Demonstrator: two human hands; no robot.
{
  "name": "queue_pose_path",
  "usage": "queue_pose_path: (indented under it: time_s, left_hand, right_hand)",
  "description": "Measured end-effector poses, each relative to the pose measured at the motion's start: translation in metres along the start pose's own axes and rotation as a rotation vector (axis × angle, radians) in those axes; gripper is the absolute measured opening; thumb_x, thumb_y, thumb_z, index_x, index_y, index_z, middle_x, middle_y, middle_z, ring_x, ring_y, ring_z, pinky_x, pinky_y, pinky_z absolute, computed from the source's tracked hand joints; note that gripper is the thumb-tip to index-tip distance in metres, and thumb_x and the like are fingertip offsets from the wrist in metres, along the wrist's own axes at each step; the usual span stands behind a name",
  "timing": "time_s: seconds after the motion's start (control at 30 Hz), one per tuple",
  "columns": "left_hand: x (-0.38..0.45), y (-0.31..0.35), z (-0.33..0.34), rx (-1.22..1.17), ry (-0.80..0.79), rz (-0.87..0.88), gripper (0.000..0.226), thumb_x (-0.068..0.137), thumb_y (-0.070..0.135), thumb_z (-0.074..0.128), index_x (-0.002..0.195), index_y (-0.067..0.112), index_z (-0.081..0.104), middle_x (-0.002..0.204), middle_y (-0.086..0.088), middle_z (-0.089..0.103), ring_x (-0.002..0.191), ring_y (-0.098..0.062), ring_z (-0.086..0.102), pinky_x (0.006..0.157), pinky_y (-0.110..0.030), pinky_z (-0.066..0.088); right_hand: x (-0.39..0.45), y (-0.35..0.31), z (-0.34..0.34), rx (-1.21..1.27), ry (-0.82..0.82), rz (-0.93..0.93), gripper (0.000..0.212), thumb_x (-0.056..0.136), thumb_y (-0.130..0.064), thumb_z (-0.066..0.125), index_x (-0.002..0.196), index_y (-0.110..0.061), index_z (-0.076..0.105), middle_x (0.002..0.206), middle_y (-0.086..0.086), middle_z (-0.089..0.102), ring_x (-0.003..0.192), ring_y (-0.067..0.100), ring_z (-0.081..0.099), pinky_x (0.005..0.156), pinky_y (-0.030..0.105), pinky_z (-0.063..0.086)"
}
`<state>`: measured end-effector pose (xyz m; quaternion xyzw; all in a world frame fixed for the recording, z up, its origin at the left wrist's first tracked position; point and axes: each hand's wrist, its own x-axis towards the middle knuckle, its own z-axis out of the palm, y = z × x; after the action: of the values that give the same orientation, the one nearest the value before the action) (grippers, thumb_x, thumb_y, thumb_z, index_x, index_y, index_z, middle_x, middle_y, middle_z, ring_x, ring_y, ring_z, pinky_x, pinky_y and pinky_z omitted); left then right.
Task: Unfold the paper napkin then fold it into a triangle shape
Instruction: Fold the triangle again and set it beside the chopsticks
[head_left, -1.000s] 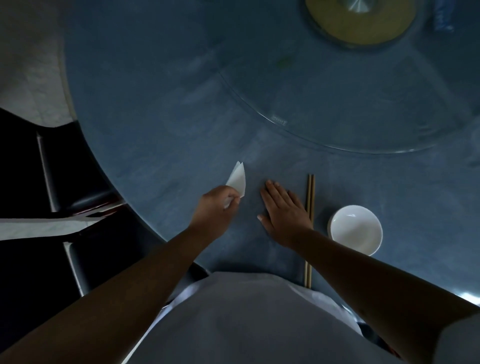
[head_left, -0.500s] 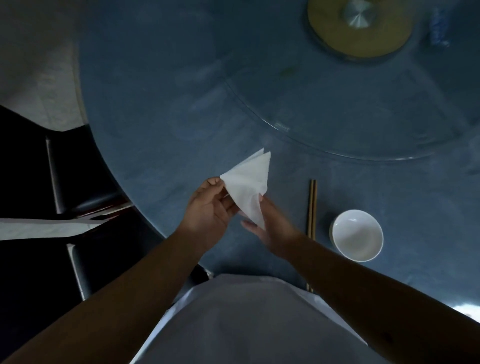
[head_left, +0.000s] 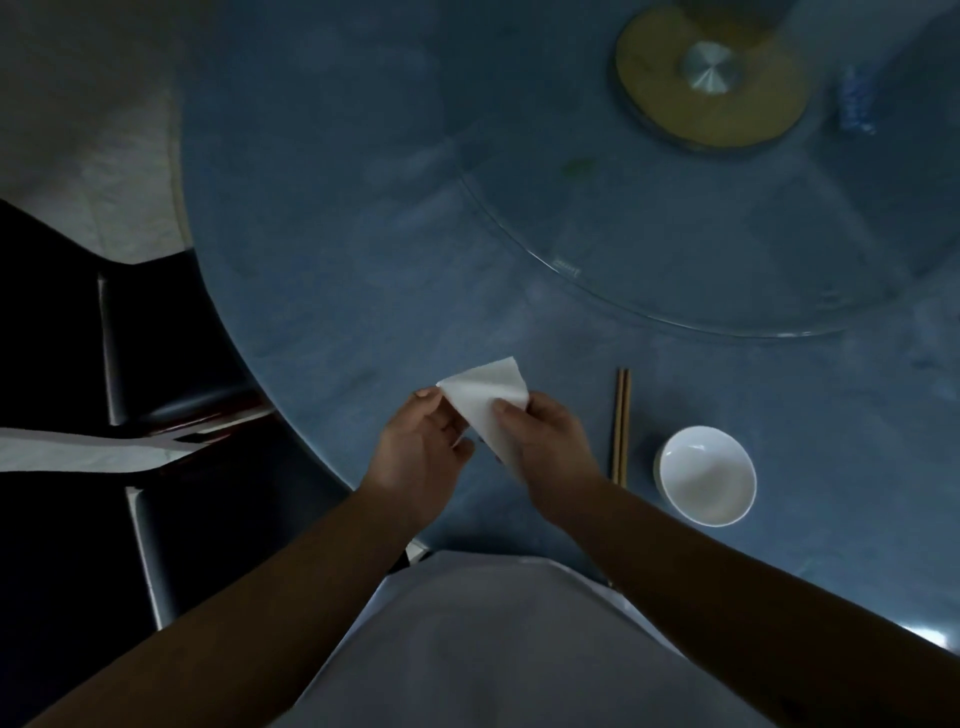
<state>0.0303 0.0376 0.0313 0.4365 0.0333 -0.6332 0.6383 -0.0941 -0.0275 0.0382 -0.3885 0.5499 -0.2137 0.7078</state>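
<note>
So compared with half a second back, my right hand (head_left: 545, 447) has flipped over on top of the paper napkin (head_left: 491, 402) instead of cupping it from underneath, and the napkin looks more tucked in between both hands. My left hand (head_left: 421, 452) pinches the left corner, fingers closed on it; right thumb and fingers clamp the right edge. The napkin is a folded white wedge held just above the blue table (head_left: 337, 291), its long axis running diagonally, wide end up-left, narrow point heading down-right under my right palm. Chopsticks (head_left: 621, 426) and a white bowl (head_left: 706, 475) sit off to the right.
</note>
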Motion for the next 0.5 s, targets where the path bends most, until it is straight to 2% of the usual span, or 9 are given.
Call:
queue_pose_path:
  time_s: [0.1,0.2,0.3,0.37,0.5]
  left_hand:
    - [-0.003,0.002,-0.005,-0.031,0.007,-0.096,0.036,0.066,0.041,0.068,0.090,0.014,0.063,0.089,-0.006,0.065,0.079,-0.019,0.062,0.064,-0.031,0.039]
    - [-0.003,0.007,-0.004,-0.049,-0.034,-0.247,0.054,0.069,0.049,0.063,0.103,0.007,0.063,0.096,-0.013,0.066,0.081,-0.025,0.064,0.071,-0.036,0.045]
    - [0.001,0.015,0.000,0.012,-0.061,-0.300,0.058,0.072,0.048,0.059,0.112,0.006,0.058,0.098,-0.017,0.065,0.082,-0.029,0.064,0.072,-0.039,0.049]
    - [0.003,0.022,0.006,0.064,-0.111,-0.300,0.050,0.075,0.044,0.060,0.110,0.009,0.058,0.093,-0.015,0.065,0.078,-0.027,0.063,0.069,-0.034,0.050]
    - [0.005,0.027,0.024,0.281,-0.195,-0.256,0.024,0.074,0.030,0.067,0.093,0.016,0.068,0.078,-0.006,0.069,0.069,-0.019,0.065,0.062,-0.027,0.052]
  right_hand:
    - [-0.009,-0.005,0.000,0.000,-0.034,-0.006,0.008,0.088,-0.014,0.064,0.084,-0.015,0.070,0.081,0.006,0.069,0.075,0.019,0.064,0.058,0.029,0.048]
    - [-0.018,-0.011,-0.005,-0.011,-0.114,-0.015,0.009,0.089,-0.007,0.060,0.088,-0.010,0.068,0.080,0.010,0.066,0.074,0.024,0.062,0.050,0.025,0.046]
    - [-0.027,-0.013,-0.014,-0.101,-0.172,-0.059,0.010,0.089,-0.004,0.059,0.089,-0.007,0.068,0.076,0.011,0.066,0.067,0.022,0.063,0.051,0.026,0.048]
    - [-0.034,-0.013,-0.019,-0.133,-0.187,-0.068,0.010,0.088,-0.005,0.060,0.086,-0.007,0.070,0.075,0.007,0.068,0.065,0.019,0.064,0.056,0.029,0.050]
    - [-0.048,-0.007,-0.026,-0.127,-0.173,-0.083,0.008,0.087,-0.005,0.063,0.084,-0.005,0.069,0.072,0.005,0.067,0.065,0.015,0.064,0.055,0.029,0.052]
